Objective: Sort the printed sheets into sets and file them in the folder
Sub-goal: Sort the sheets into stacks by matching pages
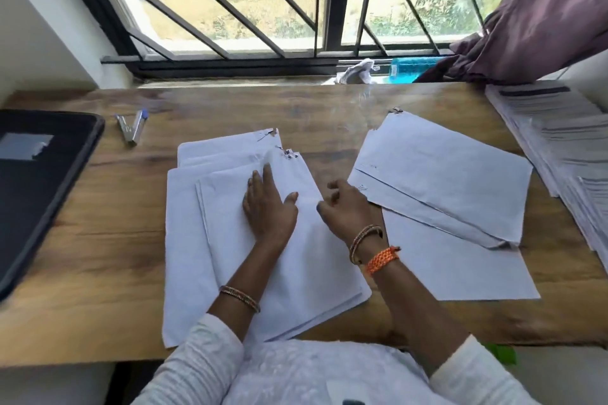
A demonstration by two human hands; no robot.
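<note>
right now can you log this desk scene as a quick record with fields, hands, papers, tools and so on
left hand: lies flat, fingers straight, on the middle pile of white sheets
right hand: fingers curled at that pile's right edge; grip unclear
right pile of white sheets: untouched, sheets overlapping, clip at top corner
tall printed stack: along desk's right edge
black folder: closed, far left
silver stapler with blue top: left of the piles
surface: wooden desk under a barred window
</note>
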